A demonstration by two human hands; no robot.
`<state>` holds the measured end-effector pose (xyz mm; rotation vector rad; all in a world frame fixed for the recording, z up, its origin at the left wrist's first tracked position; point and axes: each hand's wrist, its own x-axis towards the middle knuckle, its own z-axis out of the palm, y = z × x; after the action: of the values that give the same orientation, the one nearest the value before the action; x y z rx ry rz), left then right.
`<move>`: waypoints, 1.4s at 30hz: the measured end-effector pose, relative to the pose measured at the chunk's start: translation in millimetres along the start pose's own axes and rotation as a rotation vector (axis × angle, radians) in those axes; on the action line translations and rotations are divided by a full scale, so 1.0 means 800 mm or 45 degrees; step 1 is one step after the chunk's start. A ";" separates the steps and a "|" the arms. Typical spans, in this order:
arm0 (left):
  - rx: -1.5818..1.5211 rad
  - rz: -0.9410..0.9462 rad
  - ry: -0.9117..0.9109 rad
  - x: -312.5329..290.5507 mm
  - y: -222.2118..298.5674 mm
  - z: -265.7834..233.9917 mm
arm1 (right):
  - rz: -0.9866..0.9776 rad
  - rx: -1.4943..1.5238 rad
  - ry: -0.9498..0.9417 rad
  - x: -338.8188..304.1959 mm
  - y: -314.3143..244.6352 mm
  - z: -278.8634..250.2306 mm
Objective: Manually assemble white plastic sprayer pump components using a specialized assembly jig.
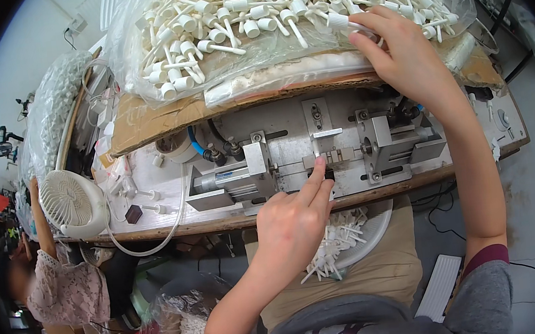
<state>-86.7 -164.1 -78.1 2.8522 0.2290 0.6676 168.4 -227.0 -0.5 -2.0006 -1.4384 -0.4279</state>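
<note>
My right hand (408, 48) reaches over the pile at the back right, thumb and fingers pinching a white ribbed cap with a thin stem (339, 21). Extended together, the index and middle fingers of my left hand (296, 219) touch the middle of a metal clamping fixture (332, 157). Just past that fingertip a short white stem (316, 147) stands in the fixture. My left thumb and palm are mostly turned away, so what lies under the fingers is hidden. Metal cylinder units (227, 183) flank the fixture on both sides.
Many white stemmed caps (225, 8) lie on clear plastic over a cardboard sheet (158, 123). A bowl of white pieces (378, 230) rests on my lap. At the left stand a white fan (72, 204) and another person (64, 279). A plastic bag (185, 312) sits below.
</note>
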 end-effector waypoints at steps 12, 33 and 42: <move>-0.714 -0.020 0.675 0.089 0.002 -0.004 | 0.638 1.428 -0.165 -0.100 -0.093 -0.006; 0.069 0.052 -0.097 0.002 0.003 -0.008 | 0.835 1.316 -0.092 -0.180 -0.105 -0.010; -0.248 -0.045 0.109 0.004 0.004 -0.009 | 0.922 1.222 -0.095 -0.205 -0.118 -0.004</move>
<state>-86.5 -165.4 -69.7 2.6316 0.2139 0.7611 22.9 -329.0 -66.2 -1.5409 -0.6293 0.5622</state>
